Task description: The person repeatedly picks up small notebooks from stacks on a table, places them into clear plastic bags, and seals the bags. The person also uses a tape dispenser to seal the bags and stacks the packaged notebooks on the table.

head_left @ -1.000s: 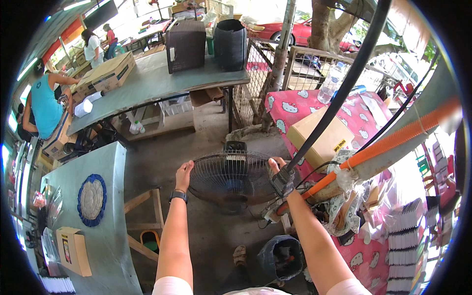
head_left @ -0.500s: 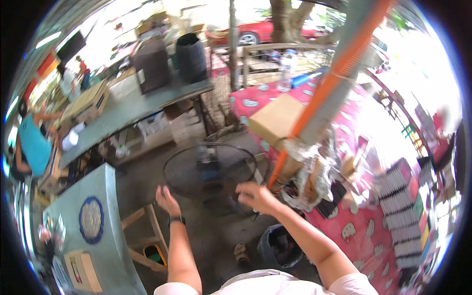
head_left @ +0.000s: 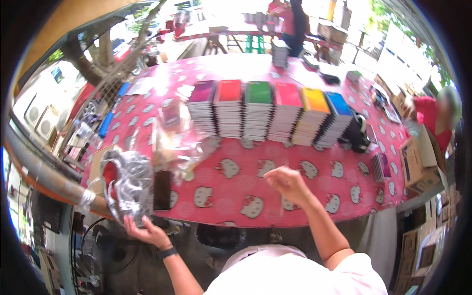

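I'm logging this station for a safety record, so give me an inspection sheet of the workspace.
Surface: pink cloth-covered table, patterned.
Things: six notebook stacks in a row; grey patterned bundle nearest the left hand.
Clutter: clear plastic packaging beside the bundle.
Grip: left hand open, contact with the bundle unclear; right hand over the table, nothing visible in it.
Cables: none identifiable for certain.
Surroundings: person in red by a cardboard box at right.

We can read no words, numbers or signs: any lettering on the stacked spiral-bound notebooks (head_left: 257, 112) is too blurred for us, as is the print on the cardboard box (head_left: 412, 160) to their right.
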Demonstrator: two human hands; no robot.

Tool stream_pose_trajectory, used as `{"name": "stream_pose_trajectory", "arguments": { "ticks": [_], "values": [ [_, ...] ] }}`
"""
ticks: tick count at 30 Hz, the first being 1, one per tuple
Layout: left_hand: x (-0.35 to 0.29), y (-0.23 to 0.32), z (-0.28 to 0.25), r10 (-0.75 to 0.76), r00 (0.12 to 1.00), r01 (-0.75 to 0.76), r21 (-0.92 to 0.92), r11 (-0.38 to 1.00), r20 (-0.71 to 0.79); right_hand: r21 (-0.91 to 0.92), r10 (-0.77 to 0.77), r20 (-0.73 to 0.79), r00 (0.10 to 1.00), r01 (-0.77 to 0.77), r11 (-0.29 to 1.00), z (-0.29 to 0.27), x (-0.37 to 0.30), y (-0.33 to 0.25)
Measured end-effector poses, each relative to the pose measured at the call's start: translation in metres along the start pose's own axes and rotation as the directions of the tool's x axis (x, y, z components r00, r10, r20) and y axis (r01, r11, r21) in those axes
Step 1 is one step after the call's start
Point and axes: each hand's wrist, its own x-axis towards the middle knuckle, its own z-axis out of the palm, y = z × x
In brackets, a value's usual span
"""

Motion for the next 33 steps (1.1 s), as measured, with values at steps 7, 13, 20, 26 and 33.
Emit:
{"name": "stream_pose_trajectory", "arguments": {
  "ticks": [7, 13, 20, 26, 33],
  "values": [
    [-0.136, 0.218, 0.132, 0.503, 0.282, -0.006, -0.523, 0.852, 0.817, -0.762, 0.286, 0.093, 0.954, -0.117, 0.637, -0.081, -0.095, 0.164],
    [-0.169, 0.197, 0.162, 0.207, 0.147, -0.224, -0.171, 0.96, 0.967, -0.774, 0.385, 0.089, 0.919, -0.179, 0.607, -0.141, -0.075, 0.164],
    [-0.199, 0.209, 0.178, 0.093, 0.376, 0.36, -0.238, 0.902, 0.922, -0.42, -0.057, 0.142, 0.988, 0.113, 0.9, -0.031, -0.026, 0.125],
    [-0.152, 0.17, 0.165, 0.126, 0.161, -0.249, -0.083, 0.965, 0.979, -0.738, 0.161, 0.293, 0.943, 0.116, 0.665, -0.039, -0.037, 0.148],
    [-0.155, 0.175, 0.161, 0.227, 0.352, -0.158, -0.181, 0.971, 0.908, -0.773, 0.258, -0.095, 0.961, -0.234, 0.59, -0.075, -0.048, 0.155]
  ]
}}
